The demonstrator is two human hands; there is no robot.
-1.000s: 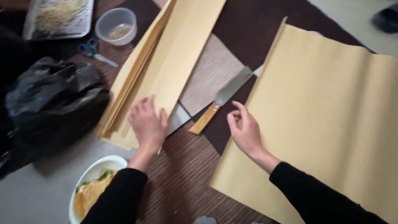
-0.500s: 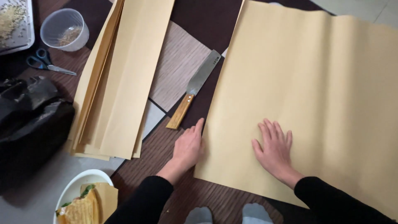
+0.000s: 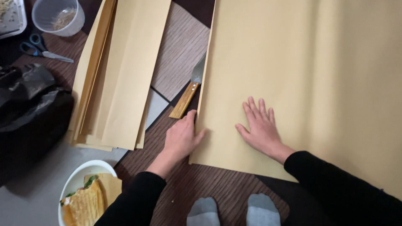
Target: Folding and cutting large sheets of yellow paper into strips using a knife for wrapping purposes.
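A large tan paper sheet lies flat on the floor at the right. My right hand rests flat on its lower left part, fingers spread. My left hand presses against the sheet's left edge, thumb on the paper, holding nothing. Just above that hand lies a knife with a wooden handle; its blade is partly hidden under the sheet's edge. A stack of folded tan paper strips lies to the left.
A black plastic bag sits at the far left. Blue-handled scissors and a clear plastic cup lie at top left. A white bowl with a sandwich is at bottom left. My grey-socked feet show at the bottom.
The big sheet has slid left, covering part of the knife blade. My left hand left the strip stack and came to the sheet's edge; my right hand now lies flat on the sheet.
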